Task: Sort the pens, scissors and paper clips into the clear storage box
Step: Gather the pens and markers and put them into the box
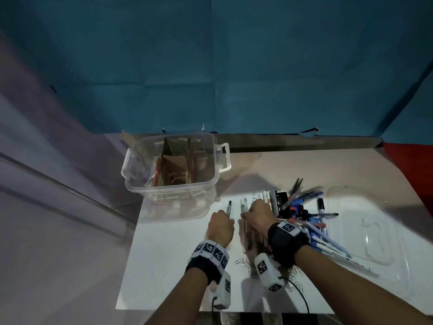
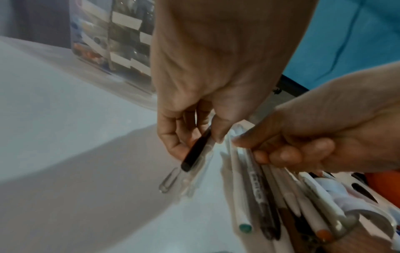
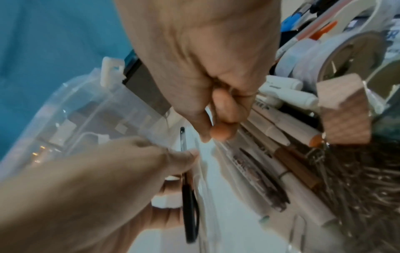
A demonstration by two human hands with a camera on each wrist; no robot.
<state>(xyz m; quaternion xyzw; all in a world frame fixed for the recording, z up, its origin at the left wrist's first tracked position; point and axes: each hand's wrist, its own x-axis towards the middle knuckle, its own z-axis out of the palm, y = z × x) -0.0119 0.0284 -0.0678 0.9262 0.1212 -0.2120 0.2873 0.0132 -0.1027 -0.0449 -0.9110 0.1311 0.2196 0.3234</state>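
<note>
The clear storage box (image 1: 212, 184) with cardboard dividers stands at the back left of the white table. My left hand (image 1: 228, 219) pinches a clear pen with a black cap (image 2: 194, 154), its tip pointing toward the box. Just right of it, my right hand (image 1: 246, 213) pinches the end of another clear pen (image 2: 232, 135) from a row of pens (image 2: 281, 196) lying side by side. More pens are piled (image 1: 311, 214) to the right, with scissors (image 1: 296, 185) behind them. Paper clips (image 1: 242, 262) lie under my right wrist.
The box's clear lid (image 1: 365, 235) lies flat at the right edge of the table. Tape rolls (image 3: 337, 56) and a wooden block (image 3: 344, 113) sit among the pile. A blue backdrop (image 1: 210, 66) hangs behind the table.
</note>
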